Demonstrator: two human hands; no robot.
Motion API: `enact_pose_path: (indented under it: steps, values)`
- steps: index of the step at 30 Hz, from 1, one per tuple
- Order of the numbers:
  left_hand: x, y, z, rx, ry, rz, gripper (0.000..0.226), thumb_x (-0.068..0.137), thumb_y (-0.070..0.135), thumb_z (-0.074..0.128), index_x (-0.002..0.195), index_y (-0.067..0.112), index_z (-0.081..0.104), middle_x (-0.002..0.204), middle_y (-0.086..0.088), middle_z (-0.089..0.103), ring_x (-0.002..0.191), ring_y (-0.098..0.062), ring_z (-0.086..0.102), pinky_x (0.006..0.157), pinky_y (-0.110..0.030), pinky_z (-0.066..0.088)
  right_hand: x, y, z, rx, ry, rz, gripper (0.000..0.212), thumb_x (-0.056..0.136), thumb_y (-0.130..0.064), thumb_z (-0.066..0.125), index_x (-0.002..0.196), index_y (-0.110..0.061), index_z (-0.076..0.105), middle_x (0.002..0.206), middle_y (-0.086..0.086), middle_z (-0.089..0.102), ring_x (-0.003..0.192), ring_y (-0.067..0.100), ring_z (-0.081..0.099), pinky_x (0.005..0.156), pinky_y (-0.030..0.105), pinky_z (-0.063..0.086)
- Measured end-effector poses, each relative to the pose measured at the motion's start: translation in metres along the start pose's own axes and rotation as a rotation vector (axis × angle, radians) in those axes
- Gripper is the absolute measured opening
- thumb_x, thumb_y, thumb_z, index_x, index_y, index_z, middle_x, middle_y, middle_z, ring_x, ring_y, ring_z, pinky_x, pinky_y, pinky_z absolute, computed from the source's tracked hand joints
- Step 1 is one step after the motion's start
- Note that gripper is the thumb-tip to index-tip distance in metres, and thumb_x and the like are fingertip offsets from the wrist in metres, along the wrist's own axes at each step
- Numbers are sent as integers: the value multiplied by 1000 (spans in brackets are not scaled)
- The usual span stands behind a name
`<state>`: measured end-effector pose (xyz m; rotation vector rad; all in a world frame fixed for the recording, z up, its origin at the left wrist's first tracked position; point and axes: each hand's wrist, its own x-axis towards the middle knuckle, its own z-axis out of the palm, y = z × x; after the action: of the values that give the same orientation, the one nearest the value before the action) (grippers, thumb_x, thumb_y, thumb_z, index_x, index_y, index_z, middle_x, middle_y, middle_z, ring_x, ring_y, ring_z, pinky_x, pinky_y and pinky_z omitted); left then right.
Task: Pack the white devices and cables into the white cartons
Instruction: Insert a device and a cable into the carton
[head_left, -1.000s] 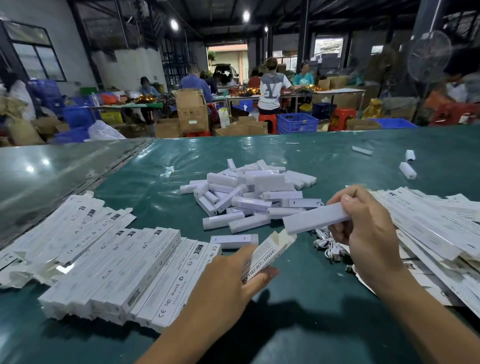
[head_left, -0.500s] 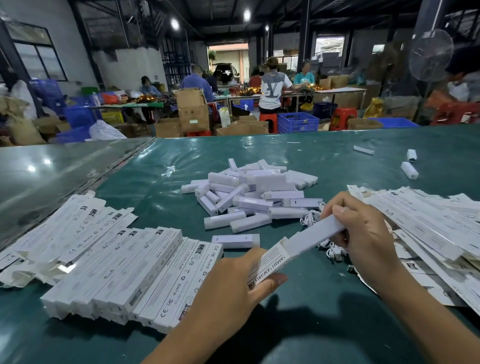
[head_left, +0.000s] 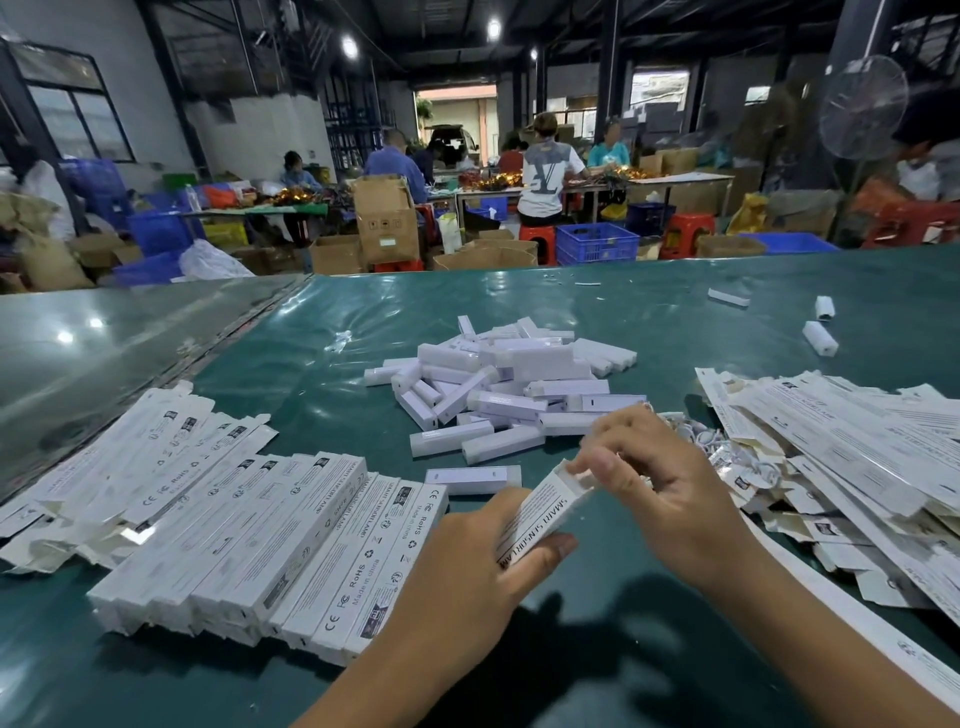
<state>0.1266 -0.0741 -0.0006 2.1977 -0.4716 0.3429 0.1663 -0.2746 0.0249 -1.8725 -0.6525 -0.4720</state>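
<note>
My left hand grips a long white carton printed with black lettering, held tilted above the green table. My right hand is at the carton's open far end, fingertips pinching its flap; the white device is inside and hidden. A heap of loose white devices lies in the table's middle. One single device lies just beyond my left hand. White coiled cables lie behind my right hand, partly hidden.
A row of filled cartons lies at the near left, with more behind it. Flat unfolded cartons are piled at the right. Three stray devices lie at the far right. The green table has people and boxes beyond it.
My right hand pushed the white device fully into the carton and moved closer to my left hand. It now pinches the carton's end flap. My left hand stayed in place.
</note>
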Motion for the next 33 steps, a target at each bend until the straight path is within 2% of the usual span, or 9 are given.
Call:
enact_pose_path:
  steps: [3,7,11,14,17,22,25,28,33]
  values:
    - [2,-1,-2,-12,54,-1,41,84,72,54,95,33,61,67,5,53,49,-5,40,48,-18,33,2,0,-6,6,-13,2,31,96,-49,51,94,-35,78,114,-15,66,114,10,62,94,16,44]
    - [2,1,-4,-97,86,-36,35,84,70,55,97,39,60,66,20,62,52,-6,52,50,-16,41,12,20,-41,-196,224,154,13,100,-30,59,92,-31,69,86,-13,71,80,5,65,67,22,50]
    - [1,5,-2,-229,98,-78,37,81,68,61,95,33,61,69,0,61,59,-23,55,55,-42,55,13,50,-69,-635,159,341,17,97,-17,63,86,-29,64,76,-18,65,69,-2,59,62,19,42]
    - [2,6,-2,-349,108,-128,20,84,55,63,94,38,60,68,8,56,60,-7,53,52,-22,51,12,62,-64,-758,-19,417,14,94,-24,69,81,-27,64,82,-8,67,70,6,60,65,30,49]
    - [3,5,-2,-534,74,-193,11,92,39,64,102,39,60,85,7,67,78,-4,66,70,-8,50,11,66,-54,-842,-152,377,21,85,-42,78,77,-29,63,79,-13,60,75,10,58,66,30,45]
    - [4,3,-1,-563,65,-76,20,89,39,72,104,32,60,98,1,70,92,-17,72,83,-25,57,12,70,-49,-1003,-192,333,25,84,-52,74,85,-32,60,90,-8,65,90,17,59,79,33,49]
    - [4,0,3,-483,40,-62,23,83,55,70,97,42,57,95,1,70,89,-20,70,85,-36,58,12,70,-46,-1017,-203,353,21,89,-44,72,82,-32,57,92,-6,64,93,18,58,81,34,47]
    - [4,-1,9,-429,-2,-63,29,83,65,66,102,49,52,94,5,70,90,-12,70,82,-25,58,11,70,-43,-963,-145,356,22,90,-34,74,79,-27,56,86,-7,59,88,17,55,75,32,42]
    - [5,-6,12,-463,-11,-74,38,78,69,71,101,43,56,94,3,68,90,-23,70,84,-41,60,13,61,-52,-492,33,448,13,94,-28,71,85,-24,61,73,-7,68,65,10,61,49,23,42]
